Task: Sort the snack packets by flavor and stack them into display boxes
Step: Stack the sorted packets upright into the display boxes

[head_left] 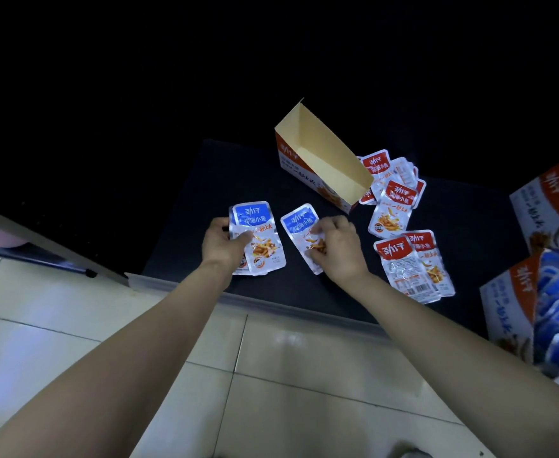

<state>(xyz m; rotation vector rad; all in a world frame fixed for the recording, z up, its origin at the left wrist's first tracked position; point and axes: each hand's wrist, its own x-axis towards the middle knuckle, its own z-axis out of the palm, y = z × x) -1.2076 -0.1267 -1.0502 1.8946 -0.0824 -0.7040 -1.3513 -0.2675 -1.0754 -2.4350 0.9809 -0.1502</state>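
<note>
My left hand (223, 244) grips a small stack of blue-topped snack packets (261, 239) lying on the black table (205, 180). My right hand (336, 249) pinches a single blue-topped packet (299, 223) just to the right of that stack. An empty display box (321, 160) with a tan inside stands open behind them. Red-topped packets lie in a loose heap (395, 196) right of the empty box, and two more red-topped packets (413, 266) lie nearer to me. At the right edge a display box (506, 312) holds several blue-topped packets standing in a row.
Another printed display box (542, 209) sits at the far right, partly cut off. The table's front edge (288, 309) runs diagonally below my wrists, with pale floor tiles (106, 325) under it. A dark panel edge (40, 242) slants at the left. The background is black.
</note>
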